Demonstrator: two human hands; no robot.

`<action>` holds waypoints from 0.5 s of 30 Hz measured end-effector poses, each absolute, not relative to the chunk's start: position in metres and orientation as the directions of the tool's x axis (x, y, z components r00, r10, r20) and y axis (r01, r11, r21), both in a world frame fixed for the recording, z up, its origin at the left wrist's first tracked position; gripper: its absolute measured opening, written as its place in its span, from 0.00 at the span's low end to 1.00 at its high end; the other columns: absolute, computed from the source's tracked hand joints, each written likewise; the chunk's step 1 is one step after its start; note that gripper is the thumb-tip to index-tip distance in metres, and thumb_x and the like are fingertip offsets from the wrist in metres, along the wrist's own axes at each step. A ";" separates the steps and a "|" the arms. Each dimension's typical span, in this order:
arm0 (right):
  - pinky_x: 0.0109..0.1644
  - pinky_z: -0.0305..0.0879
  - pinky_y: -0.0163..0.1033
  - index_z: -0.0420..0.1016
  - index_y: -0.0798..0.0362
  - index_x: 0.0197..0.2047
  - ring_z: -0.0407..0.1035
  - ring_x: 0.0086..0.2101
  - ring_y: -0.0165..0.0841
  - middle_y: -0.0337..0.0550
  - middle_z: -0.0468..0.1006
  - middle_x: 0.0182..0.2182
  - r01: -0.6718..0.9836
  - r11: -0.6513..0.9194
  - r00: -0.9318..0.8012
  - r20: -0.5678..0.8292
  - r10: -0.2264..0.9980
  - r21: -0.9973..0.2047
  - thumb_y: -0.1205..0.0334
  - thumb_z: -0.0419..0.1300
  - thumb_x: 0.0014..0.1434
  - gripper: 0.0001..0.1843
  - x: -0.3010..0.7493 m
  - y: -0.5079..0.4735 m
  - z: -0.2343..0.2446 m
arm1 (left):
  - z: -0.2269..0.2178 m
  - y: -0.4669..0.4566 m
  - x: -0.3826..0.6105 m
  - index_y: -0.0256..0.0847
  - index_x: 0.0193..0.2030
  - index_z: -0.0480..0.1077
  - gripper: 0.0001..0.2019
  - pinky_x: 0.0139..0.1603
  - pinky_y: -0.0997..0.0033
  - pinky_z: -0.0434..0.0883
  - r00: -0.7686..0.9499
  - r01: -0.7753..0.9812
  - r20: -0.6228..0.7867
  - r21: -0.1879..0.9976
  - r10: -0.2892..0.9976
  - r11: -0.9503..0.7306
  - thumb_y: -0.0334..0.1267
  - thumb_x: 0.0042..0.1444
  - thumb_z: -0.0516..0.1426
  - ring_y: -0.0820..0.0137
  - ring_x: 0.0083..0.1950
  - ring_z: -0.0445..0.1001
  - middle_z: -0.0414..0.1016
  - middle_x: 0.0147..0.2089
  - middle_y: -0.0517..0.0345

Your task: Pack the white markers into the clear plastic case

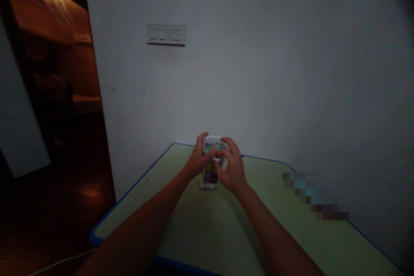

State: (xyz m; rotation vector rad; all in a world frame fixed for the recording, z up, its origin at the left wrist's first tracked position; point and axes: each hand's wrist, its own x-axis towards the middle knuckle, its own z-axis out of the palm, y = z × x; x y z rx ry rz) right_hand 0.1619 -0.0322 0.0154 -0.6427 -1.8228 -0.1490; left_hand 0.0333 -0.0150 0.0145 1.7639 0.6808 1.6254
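A pale plastic case (211,173) with a dark, colour-printed label stands near the far edge of the table (200,220). Through its translucent top (210,145) small patches of green, blue and orange show. White rounded ends, perhaps of pens, line its bottom. My left hand (197,159) grips the top's left side, the thumb lying across the front. On the right side, my right hand (231,166) curls around the top, its thumb and fingers near the front edge. Exactly what the fingertips press on is too small and dim to tell.
A blue edge strip borders the pale green table. A pixelated item (313,196) lies by the table's right edge. Behind is a white wall with a switch panel (166,35). At left a doorway opens on a dim, warm-lit room; a white cable (61,261) runs near the table's front left.
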 end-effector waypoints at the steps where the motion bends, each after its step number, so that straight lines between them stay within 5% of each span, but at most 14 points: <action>1: 0.55 0.50 0.54 0.62 0.52 0.28 0.49 0.54 0.43 0.48 0.59 0.51 0.483 0.849 -0.212 0.911 0.353 -0.216 0.70 0.52 0.47 0.04 0.162 -0.032 0.016 | 0.014 -0.015 0.032 0.40 0.54 0.48 0.27 0.38 0.73 0.64 0.109 -0.061 0.658 0.752 0.745 -0.656 0.41 0.50 0.55 0.73 0.36 0.64 0.61 0.38 0.58; 8: 0.49 0.58 0.47 0.62 0.52 0.38 0.58 0.49 0.37 0.48 0.64 0.47 0.286 0.847 -0.073 0.871 0.486 -0.449 0.66 0.52 0.51 0.09 0.164 -0.028 0.018 | 0.013 -0.010 0.026 0.42 0.57 0.42 0.42 0.40 0.69 0.67 0.160 -0.216 0.557 0.825 0.815 -0.522 0.35 0.38 0.63 0.69 0.39 0.69 0.63 0.44 0.53; 12: 0.43 0.62 0.43 0.60 0.53 0.49 0.60 0.46 0.37 0.49 0.64 0.47 0.200 0.763 -0.022 0.776 0.630 -0.614 0.58 0.55 0.51 0.21 0.167 -0.017 0.024 | 0.015 -0.009 0.024 0.36 0.46 0.56 0.30 0.38 0.67 0.68 0.210 -0.236 0.480 0.870 0.852 -0.432 0.35 0.35 0.64 0.69 0.36 0.70 0.68 0.39 0.55; 15: 0.40 0.62 0.41 0.65 0.55 0.46 0.64 0.39 0.36 0.47 0.69 0.41 0.180 0.681 -0.124 0.671 0.731 -0.710 0.53 0.57 0.49 0.22 0.168 -0.006 0.035 | 0.017 -0.011 0.021 0.35 0.41 0.59 0.27 0.37 0.68 0.68 0.238 -0.230 0.445 0.890 0.864 -0.394 0.35 0.33 0.65 0.70 0.34 0.70 0.69 0.37 0.56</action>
